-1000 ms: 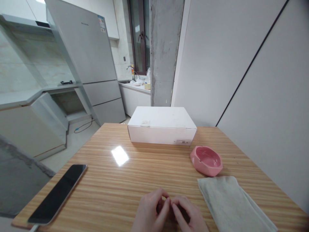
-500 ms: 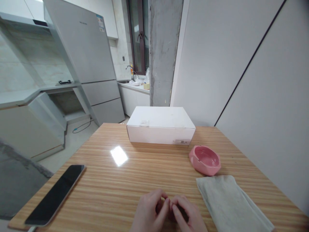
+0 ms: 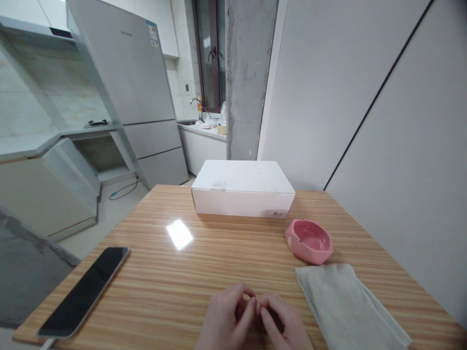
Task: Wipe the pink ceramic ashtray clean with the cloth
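Observation:
My left hand (image 3: pixel 226 318) and my right hand (image 3: pixel 282 323) rest together at the near edge of the wooden table (image 3: pixel 219 262). Their fingers are curled and the fingertips touch each other. Whatever lies between them is hidden. A folded grey cloth (image 3: pixel 346 306) lies just right of my right hand. A pink ashtray (image 3: pixel 309 240) sits behind the cloth. A shut white box (image 3: pixel 242 189) stands at the table's far edge. A dark phone (image 3: pixel 85 291) lies face up near the front left corner.
A white wall runs close along the table's right side. Beyond the table stand a grey concrete pillar (image 3: pixel 248 78), a silver fridge (image 3: pixel 131 87) and a counter with a sink tap (image 3: pixel 199 104). Floor lies to the left.

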A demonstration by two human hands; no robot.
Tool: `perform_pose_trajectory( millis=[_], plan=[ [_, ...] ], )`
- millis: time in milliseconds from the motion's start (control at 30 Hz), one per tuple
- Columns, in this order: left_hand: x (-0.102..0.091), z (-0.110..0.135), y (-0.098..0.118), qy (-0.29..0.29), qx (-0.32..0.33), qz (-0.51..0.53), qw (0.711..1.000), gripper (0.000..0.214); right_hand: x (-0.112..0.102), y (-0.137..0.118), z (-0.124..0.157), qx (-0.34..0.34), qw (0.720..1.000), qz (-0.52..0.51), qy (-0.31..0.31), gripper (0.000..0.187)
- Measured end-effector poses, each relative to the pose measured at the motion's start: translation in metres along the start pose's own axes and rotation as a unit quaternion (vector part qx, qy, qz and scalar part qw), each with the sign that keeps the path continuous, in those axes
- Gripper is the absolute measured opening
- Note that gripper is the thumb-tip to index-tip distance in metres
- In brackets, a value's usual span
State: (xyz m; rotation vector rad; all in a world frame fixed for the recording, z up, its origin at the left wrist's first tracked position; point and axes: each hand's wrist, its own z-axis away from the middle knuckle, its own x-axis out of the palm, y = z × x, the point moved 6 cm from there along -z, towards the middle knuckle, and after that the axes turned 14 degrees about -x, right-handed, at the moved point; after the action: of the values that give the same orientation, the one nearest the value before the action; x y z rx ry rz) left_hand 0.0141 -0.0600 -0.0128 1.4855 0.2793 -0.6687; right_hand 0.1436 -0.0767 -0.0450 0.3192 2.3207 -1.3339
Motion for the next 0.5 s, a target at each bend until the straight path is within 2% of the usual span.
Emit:
perform_pose_trajectory(
  millis=[267,500],
  plan=[
    [0.002,0.000,-0.001,0.004,0.009,0.005,1.000,0.022,-0.006,-0.014,-0.008,0.003,1.000,0.007,-0.016,0.025],
    [0.002,0.000,-0.001,0.009,0.014,-0.007,1.000,0.022,-0.007,-0.013,-0.006,0.003,1.000,0.021,-0.007,0.027]
  ],
)
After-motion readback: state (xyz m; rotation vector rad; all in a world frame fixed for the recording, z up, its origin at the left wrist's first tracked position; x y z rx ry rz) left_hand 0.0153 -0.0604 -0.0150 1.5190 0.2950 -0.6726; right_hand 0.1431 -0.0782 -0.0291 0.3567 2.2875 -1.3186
